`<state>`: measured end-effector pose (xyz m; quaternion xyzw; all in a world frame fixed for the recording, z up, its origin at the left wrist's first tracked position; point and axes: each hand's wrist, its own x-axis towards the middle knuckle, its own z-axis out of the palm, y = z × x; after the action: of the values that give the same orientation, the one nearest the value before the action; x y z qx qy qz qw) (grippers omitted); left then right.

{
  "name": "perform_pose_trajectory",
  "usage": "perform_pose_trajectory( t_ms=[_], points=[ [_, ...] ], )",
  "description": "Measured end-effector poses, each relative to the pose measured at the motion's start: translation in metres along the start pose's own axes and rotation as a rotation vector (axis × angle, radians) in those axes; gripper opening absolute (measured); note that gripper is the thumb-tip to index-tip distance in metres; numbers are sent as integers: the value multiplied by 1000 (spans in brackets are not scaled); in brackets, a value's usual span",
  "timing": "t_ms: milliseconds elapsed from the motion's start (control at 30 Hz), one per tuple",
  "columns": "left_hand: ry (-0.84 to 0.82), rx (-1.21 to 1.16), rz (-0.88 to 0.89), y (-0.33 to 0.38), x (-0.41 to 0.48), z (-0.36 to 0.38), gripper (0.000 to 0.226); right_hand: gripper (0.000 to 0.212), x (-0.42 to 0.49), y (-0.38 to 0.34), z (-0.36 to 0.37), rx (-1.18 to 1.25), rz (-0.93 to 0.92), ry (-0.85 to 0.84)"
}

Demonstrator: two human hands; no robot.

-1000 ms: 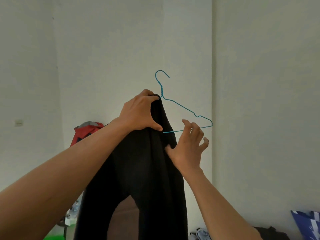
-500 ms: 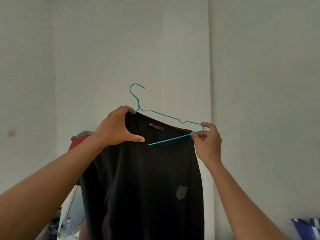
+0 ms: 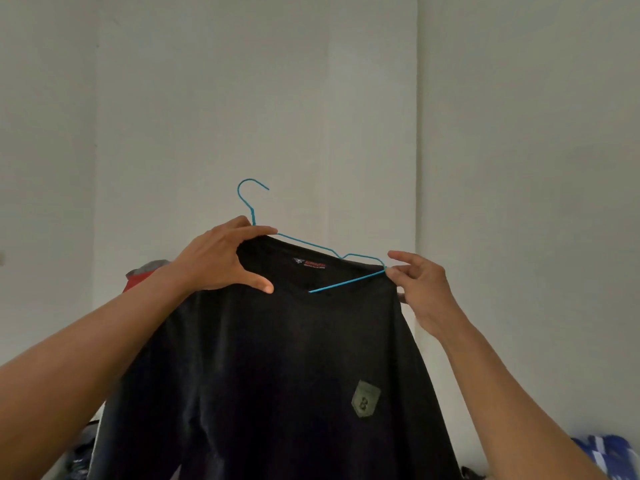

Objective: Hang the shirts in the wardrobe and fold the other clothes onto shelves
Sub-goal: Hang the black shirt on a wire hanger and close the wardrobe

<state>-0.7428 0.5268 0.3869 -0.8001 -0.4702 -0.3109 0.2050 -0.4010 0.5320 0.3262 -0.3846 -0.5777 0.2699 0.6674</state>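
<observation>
I hold a black shirt (image 3: 277, 358) up in front of a white wall, draped on a blue wire hanger (image 3: 247, 202). Its collar label and a small grey chest patch face me. My left hand (image 3: 214, 261) grips the shirt's collar and left shoulder just under the hanger's hook. At the hanger's right end, my right hand (image 3: 426, 292) pinches the shirt's shoulder cloth, index finger stretched out above. The hanger's right arm and part of its lower bar show above the neckline. The rest of the hanger is hidden inside the shirt.
White walls meet in a corner (image 3: 417, 133) behind the shirt. A red and grey garment (image 3: 138, 277) shows behind my left forearm. Blue patterned cloth (image 3: 602, 452) lies at the bottom right, and dark items (image 3: 78, 459) at the bottom left.
The bunched shirt has been spread across the hanger. My right hand moved from the shirt's middle out to the hanger's right end. My left hand kept its grip.
</observation>
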Motion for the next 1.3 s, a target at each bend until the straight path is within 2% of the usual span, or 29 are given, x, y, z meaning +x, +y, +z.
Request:
perform_pose_trajectory(
  t_ms=[167,300,467,633,833,933,1000,1167,1300],
  points=[
    [-15,148,15,-8,-9,4,106,22,-4,-9,-3,130,141,-65],
    [48,209,12,-5,-9,5,107,19,-10,-19,2,116,192,-153],
    [117,166,11,-9,-11,2,106,14,-15,-24,2,-259,137,-145],
    [118,89,-30,-17,-19,10,111,11,-22,-29,8,-176,104,-159],
    [159,140,15,-27,-28,10,110,19,-23,-35,9,-168,105,-182],
    [159,-38,20,-20,-27,12,111,20,-21,-39,21,-188,42,-201],
    [164,-173,29,-14,-23,13,110,25,-22,-39,31,-284,-34,-213],
    [185,-353,102,3,-13,18,102,29,-27,-38,40,-546,-165,-201],
    [211,-468,139,17,-2,22,88,25,-29,-39,38,-709,-325,-136]
  ],
)
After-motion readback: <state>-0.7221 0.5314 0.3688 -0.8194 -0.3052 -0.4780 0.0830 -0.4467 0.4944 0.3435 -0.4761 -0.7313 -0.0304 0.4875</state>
